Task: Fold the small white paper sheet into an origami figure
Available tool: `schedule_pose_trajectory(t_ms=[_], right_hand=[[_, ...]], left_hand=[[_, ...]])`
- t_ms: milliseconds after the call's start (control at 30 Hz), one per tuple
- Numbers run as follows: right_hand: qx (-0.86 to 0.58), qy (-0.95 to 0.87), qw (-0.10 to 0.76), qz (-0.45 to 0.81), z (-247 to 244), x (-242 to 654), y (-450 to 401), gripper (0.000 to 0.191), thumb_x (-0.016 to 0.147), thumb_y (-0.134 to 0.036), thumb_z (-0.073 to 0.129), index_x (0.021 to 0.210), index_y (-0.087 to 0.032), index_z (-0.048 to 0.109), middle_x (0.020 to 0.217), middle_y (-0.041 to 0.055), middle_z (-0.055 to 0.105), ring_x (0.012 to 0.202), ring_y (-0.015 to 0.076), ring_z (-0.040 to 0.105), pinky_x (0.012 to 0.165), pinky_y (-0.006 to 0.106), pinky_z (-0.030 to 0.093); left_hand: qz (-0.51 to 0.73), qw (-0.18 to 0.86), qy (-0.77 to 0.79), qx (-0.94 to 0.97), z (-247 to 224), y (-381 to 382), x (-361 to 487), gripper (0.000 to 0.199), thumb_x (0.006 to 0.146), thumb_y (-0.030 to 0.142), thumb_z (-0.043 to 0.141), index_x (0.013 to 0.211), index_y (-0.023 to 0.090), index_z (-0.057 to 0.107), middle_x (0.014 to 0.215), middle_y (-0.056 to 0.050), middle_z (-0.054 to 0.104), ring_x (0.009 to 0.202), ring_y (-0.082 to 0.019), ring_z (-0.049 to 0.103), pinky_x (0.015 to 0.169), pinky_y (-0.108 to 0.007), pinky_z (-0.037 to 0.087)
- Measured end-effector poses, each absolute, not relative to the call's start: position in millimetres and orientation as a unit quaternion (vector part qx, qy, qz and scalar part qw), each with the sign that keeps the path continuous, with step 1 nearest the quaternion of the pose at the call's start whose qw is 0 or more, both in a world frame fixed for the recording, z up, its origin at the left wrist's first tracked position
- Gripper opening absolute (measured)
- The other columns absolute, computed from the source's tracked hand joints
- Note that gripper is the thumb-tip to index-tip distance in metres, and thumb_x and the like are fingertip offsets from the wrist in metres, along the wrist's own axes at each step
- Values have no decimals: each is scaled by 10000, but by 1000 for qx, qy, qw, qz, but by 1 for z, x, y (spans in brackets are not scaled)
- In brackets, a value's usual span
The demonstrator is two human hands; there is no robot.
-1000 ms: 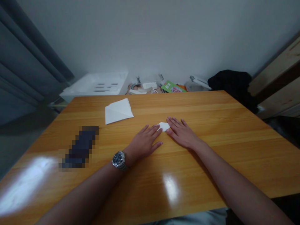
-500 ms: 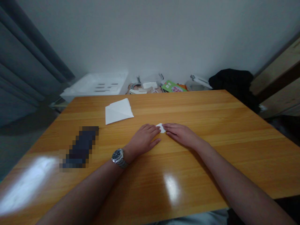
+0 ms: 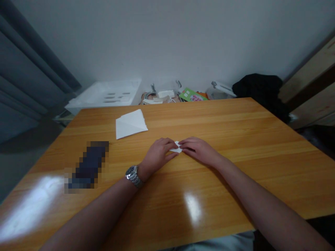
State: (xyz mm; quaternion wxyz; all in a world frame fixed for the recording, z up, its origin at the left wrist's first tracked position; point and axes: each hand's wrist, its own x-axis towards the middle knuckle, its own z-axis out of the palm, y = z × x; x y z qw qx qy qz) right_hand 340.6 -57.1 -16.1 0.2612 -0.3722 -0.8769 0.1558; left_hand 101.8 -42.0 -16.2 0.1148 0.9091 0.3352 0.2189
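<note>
A small folded white paper (image 3: 179, 150) lies on the wooden table (image 3: 222, 122), between my two hands. My left hand (image 3: 158, 153), with a metal watch (image 3: 133, 175) on the wrist, has its thumb and fingers closed on the paper's left side. From the right, my right hand (image 3: 198, 149) pinches the other side with its fingertips. The fingers cover part of the paper, so its full shape is hidden.
White paper sheets (image 3: 130, 124) lie further back on the left. A dark, pixelated object (image 3: 90, 164) is at the left. Behind the table are a white tray (image 3: 104, 94), a green booklet (image 3: 192, 94) and a black cloth (image 3: 256, 87).
My left thumb has come in to the paper's near edge, and the fingers of both hands have closed on it. More of the paper shows near my left thumb.
</note>
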Motion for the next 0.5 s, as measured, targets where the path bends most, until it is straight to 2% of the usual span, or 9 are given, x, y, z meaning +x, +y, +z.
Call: schedule_pose_trajectory(t_ms=[233, 500], right_hand=[[-379, -864, 275, 185, -15, 339, -60, 176, 991, -260, 573, 1040, -240, 741, 1152, 66, 750, 1097, 204, 674, 974, 394, 524], [-398, -847, 298, 189, -15, 331, -62, 139, 987, -273, 587, 944, -216, 706, 1113, 70, 738, 1066, 213, 654, 961, 391, 500]], left_hand=[[233, 124, 344, 901, -17, -43, 103, 245, 1000, 397, 569, 1065, 248, 751, 1132, -59, 702, 1031, -215, 642, 928, -383, 506], [251, 140, 362, 887, -17, -44, 105, 197, 979, 361, 610, 1054, 261, 762, 1099, -47, 720, 988, -208, 656, 904, -376, 505]])
